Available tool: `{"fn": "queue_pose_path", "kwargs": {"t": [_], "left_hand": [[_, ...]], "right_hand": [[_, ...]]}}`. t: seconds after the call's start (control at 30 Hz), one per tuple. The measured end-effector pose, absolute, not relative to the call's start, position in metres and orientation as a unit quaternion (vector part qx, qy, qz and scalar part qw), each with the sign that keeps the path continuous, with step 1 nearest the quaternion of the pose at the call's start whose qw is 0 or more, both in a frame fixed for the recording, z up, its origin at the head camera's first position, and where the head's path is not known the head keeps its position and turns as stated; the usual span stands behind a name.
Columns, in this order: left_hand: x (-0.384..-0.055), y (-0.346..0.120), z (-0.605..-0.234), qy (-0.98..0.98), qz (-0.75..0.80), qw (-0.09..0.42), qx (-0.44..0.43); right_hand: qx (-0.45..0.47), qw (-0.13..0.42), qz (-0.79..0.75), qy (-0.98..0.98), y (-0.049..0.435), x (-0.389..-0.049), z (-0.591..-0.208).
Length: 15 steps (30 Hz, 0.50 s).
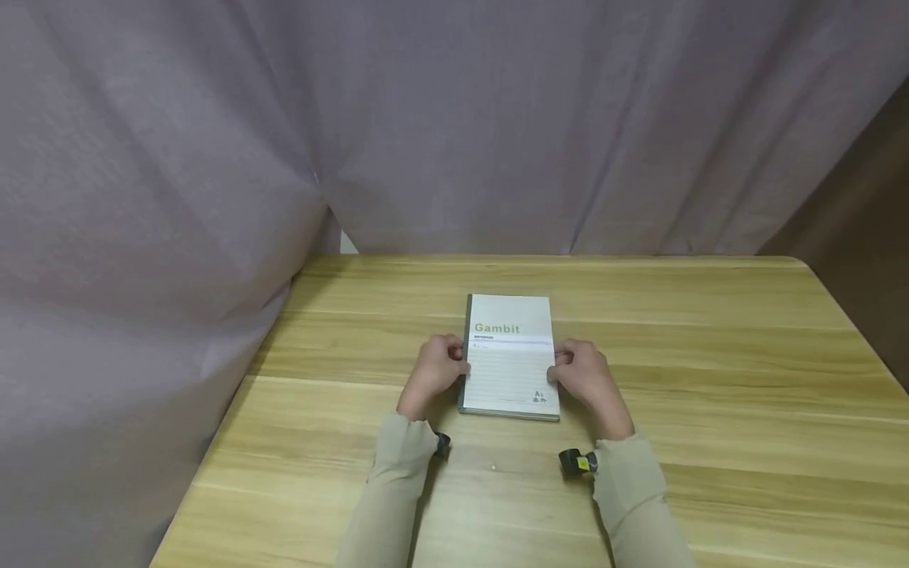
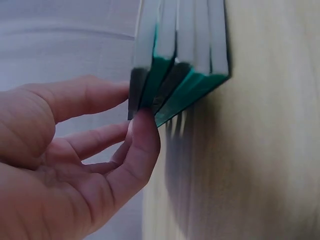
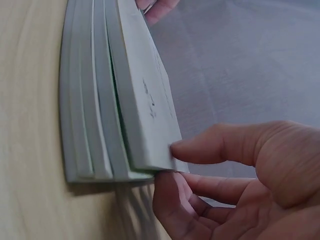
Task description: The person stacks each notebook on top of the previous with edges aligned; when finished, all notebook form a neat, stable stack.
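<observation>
A white notebook with a dark spine and "Gambit" on its cover lies on top of a stack of several notebooks, near the middle of the table. My left hand pinches the spine side of the top notebook, thumb above and a bent finger beneath. On the opposite edge, my right hand grips it, its thumb on the cover and fingers tucked under. In the right wrist view, the notebooks below lie slightly fanned, with green showing at their edges.
The wood-grain table stretches out on both sides of the stack. A grey-purple curtain hangs behind it and along the left. Small black wrist cameras sit by both sleeves, and a tiny pale speck lies in front.
</observation>
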<state>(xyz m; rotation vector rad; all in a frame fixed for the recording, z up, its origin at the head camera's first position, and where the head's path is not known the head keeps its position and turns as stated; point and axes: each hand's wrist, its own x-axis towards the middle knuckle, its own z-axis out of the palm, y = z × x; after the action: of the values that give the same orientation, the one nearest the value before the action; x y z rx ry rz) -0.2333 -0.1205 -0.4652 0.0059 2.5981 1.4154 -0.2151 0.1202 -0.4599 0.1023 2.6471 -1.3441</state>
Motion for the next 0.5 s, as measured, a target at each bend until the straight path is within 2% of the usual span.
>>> {"fn": "queue_pose_path", "kwargs": {"t": [0.5], "left_hand": [[-0.2293,-0.1162,-0.4672,0.884,0.458,0.096,0.013]], "right_hand": [[0.024,0.075,-0.439,0.895,0.1252,-0.2131,-0.4650]]}}
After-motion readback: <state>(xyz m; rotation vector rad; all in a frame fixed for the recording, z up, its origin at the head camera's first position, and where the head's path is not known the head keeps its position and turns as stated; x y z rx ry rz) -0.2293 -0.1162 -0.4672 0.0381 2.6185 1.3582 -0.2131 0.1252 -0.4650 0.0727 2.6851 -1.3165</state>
